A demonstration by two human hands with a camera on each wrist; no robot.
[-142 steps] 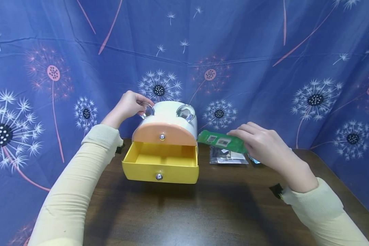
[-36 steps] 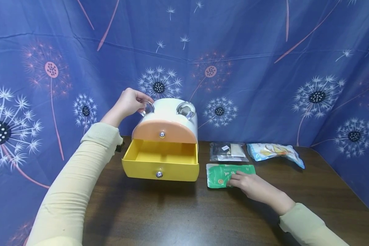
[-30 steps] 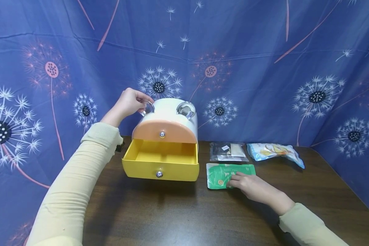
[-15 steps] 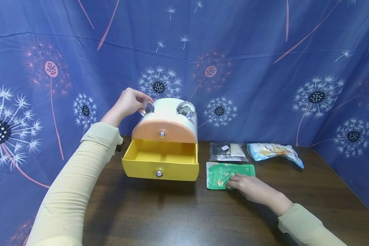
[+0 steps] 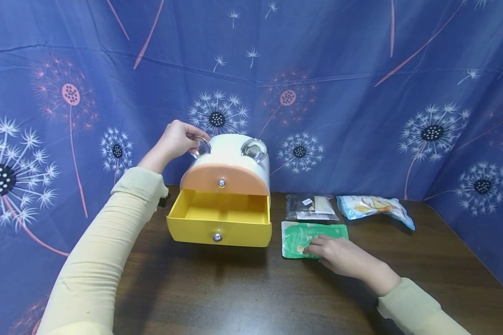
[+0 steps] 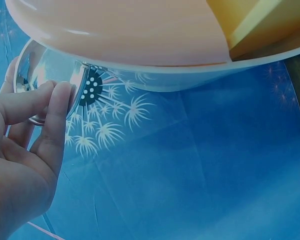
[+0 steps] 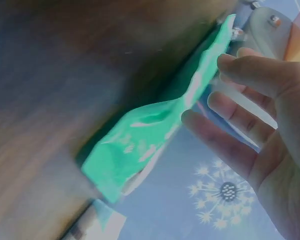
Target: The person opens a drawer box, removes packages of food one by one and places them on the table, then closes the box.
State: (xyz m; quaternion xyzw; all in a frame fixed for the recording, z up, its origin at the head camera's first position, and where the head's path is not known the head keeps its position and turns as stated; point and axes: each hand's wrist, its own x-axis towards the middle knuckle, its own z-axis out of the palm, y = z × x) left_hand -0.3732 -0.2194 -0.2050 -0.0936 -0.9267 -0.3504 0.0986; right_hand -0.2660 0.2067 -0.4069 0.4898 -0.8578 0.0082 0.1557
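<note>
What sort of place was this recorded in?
Probably an indoor tabletop filming setup: a dark wood-grain table, blue dandelion-print fabric hung behind it, and a small drawer cabinet beside a green pouch.

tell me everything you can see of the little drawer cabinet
The cabinet has a glossy, plastic-looking white body with a rounded top, and two shiny, silvery ears. Its orange upper front is shut; the yellow lower drawer is pulled out. Each has a round silvery knob. It stands upright at the back of the brown table, before a blue curtain. The left hand pinches one ear.
</note>
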